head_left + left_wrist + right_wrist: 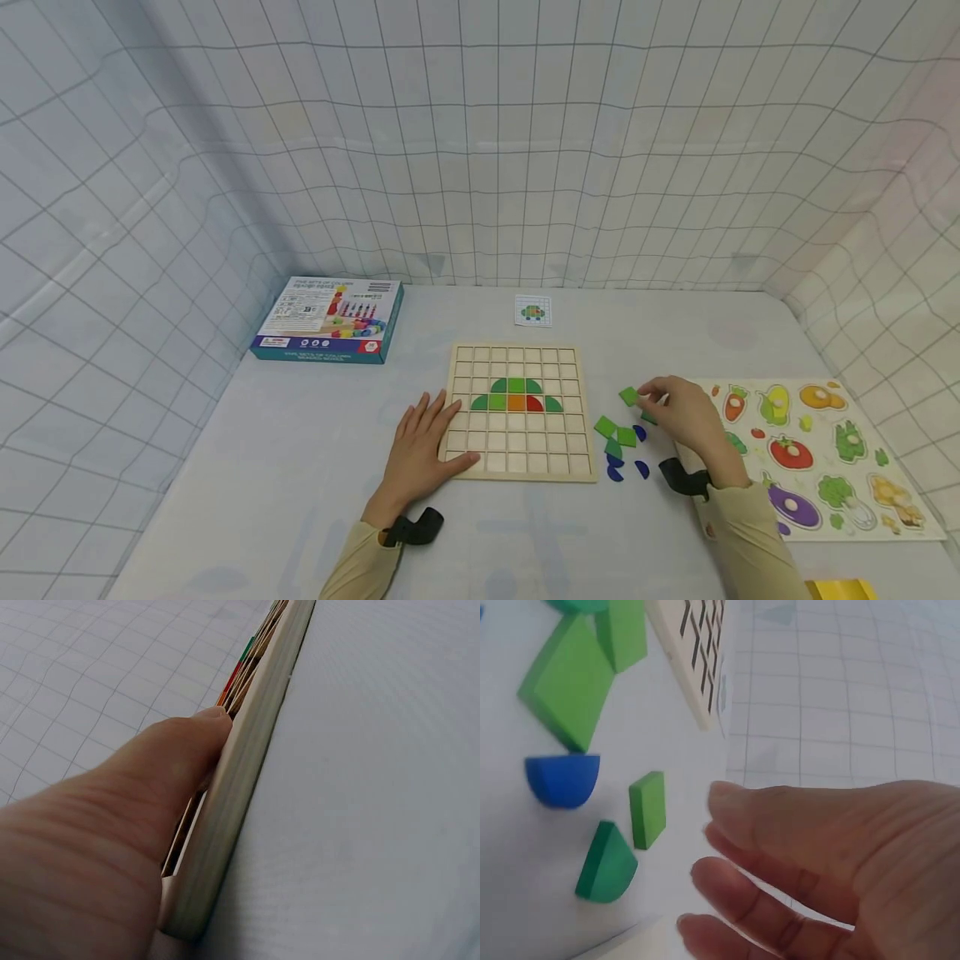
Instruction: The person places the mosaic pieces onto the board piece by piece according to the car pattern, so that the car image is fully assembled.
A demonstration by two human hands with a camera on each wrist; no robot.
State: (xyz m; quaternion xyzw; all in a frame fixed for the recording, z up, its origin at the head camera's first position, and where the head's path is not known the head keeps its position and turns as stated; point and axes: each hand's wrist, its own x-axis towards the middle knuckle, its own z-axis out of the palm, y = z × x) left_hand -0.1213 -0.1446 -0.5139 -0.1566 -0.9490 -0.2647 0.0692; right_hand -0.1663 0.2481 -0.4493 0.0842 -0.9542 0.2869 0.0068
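My left hand lies with spread fingers at the left edge of a wooden grid board. In the left wrist view its thumb rests on the board's rim. Two rows of coloured tiles sit on the board, among them an orange square and a red rounded tile. My right hand hovers by a loose green square tile; the right wrist view shows its fingers loosely bent, apart from that tile, holding nothing. A dark green rounded tile lies close by, partly covered in the head view.
More green squares and several blue half-round tiles lie right of the board. A pattern card lies behind it. A boxed game is at back left, a vegetable puzzle board at right, a yellow object at front right.
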